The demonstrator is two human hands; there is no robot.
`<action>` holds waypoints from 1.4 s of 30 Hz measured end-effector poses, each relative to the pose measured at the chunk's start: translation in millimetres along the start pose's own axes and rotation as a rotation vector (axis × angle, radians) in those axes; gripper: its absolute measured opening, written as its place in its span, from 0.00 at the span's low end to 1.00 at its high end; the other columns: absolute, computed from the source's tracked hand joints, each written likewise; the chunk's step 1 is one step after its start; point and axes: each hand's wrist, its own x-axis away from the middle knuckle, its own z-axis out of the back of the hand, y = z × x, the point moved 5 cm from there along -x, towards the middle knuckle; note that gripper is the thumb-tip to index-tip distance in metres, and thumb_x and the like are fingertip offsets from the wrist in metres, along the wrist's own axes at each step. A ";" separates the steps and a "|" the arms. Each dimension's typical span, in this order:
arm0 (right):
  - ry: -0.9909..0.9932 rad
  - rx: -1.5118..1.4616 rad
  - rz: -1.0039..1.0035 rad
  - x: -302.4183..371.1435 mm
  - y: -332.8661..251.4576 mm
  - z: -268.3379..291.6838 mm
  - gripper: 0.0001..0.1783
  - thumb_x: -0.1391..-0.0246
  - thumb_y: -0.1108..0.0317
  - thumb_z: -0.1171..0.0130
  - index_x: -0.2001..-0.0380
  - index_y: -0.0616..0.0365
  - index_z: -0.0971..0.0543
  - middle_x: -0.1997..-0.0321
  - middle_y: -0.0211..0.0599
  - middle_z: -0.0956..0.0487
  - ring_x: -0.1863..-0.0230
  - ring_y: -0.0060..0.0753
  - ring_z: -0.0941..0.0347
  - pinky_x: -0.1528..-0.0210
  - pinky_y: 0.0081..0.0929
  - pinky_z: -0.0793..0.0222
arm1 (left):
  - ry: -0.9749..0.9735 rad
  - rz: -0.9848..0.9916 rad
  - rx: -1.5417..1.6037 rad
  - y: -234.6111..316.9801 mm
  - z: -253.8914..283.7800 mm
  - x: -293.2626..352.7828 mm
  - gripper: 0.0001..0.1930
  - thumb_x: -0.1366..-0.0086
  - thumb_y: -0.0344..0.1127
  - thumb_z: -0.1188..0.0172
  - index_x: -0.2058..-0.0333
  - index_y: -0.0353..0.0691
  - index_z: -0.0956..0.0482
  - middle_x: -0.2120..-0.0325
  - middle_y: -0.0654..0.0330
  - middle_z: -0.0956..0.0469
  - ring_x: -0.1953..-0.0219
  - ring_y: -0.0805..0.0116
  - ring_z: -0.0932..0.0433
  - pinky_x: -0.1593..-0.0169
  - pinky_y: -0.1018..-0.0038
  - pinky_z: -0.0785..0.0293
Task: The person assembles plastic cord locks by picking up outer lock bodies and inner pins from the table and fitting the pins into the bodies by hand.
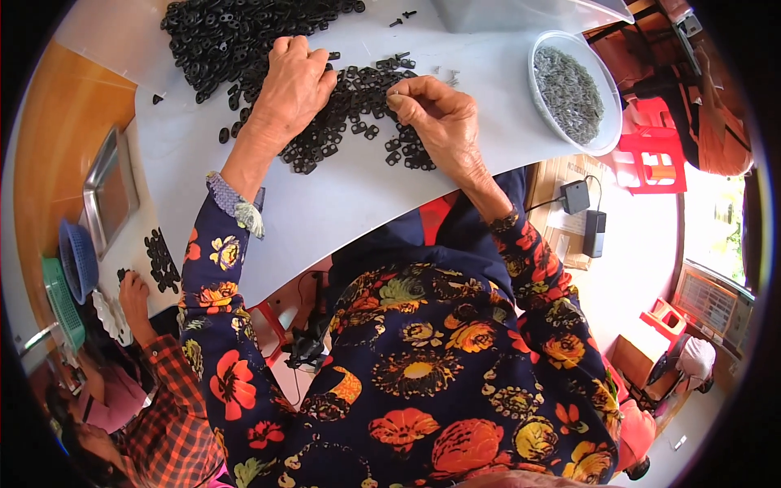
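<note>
On the pale table, a large heap of small black plastic pieces with holes [215, 45] lies at the far left. Nearer me is a looser spread of black pieces [313, 146], between and below my hands. My left hand [293, 89] is over the heap's right edge, back upward and fingers curled; its fingertips are hidden. Right of the spread, my right hand [439, 118] has thumb and forefinger pinched together, and whatever they hold is too small to name. A few tiny metal bits [451, 79] lie beyond it.
A white round tub [612, 134] of small silvery metal parts [569, 93] stands at the right. Beyond is a translucent bin [521, 16]. At left, another person's hand [134, 301] is beside more black pieces [163, 260], near a metal tray [111, 191] and baskets [77, 260].
</note>
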 end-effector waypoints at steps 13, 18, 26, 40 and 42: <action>-0.006 -0.009 -0.016 -0.5 -3.6 4.8 0.10 0.45 0.71 0.41 0.62 0.66 0.21 0.73 0.26 0.23 0.73 0.12 0.33 0.68 0.13 0.34 | -0.059 0.471 1.074 -3.5 -10.0 -5.0 0.03 0.40 0.29 0.43 0.70 0.35 0.25 0.76 0.69 0.28 0.71 0.78 0.32 0.64 0.77 0.33; 0.016 -0.045 0.019 -0.9 -5.4 6.8 0.10 0.45 0.74 0.43 0.60 0.65 0.22 0.71 0.26 0.23 0.70 0.12 0.33 0.66 0.12 0.33 | -0.046 0.517 1.418 23.5 -9.5 -3.2 0.07 0.38 0.32 0.43 0.65 0.35 0.22 0.74 0.71 0.28 0.69 0.84 0.33 0.59 0.84 0.34; 0.022 -0.055 0.116 -1.5 -9.9 3.5 0.09 0.47 0.79 0.43 0.61 0.64 0.25 0.67 0.30 0.22 0.63 0.16 0.28 0.57 0.18 0.30 | -0.059 0.448 1.358 40.8 -3.8 -9.2 0.05 0.37 0.30 0.44 0.67 0.36 0.23 0.73 0.73 0.28 0.69 0.85 0.33 0.62 0.86 0.34; 0.060 -0.067 0.117 -1.1 -6.4 5.8 0.10 0.48 0.79 0.42 0.61 0.64 0.25 0.68 0.30 0.21 0.64 0.17 0.27 0.56 0.18 0.30 | -0.057 0.438 1.252 43.2 -8.8 -13.0 0.05 0.38 0.29 0.44 0.63 0.38 0.23 0.75 0.75 0.31 0.74 0.88 0.37 0.72 0.88 0.39; 0.076 -0.100 0.118 -0.6 -6.5 5.6 0.10 0.49 0.79 0.42 0.61 0.64 0.25 0.68 0.30 0.22 0.64 0.17 0.27 0.56 0.18 0.30 | -0.043 0.413 1.271 47.9 -6.0 -15.6 0.07 0.38 0.29 0.44 0.61 0.40 0.24 0.75 0.74 0.32 0.74 0.89 0.38 0.73 0.88 0.41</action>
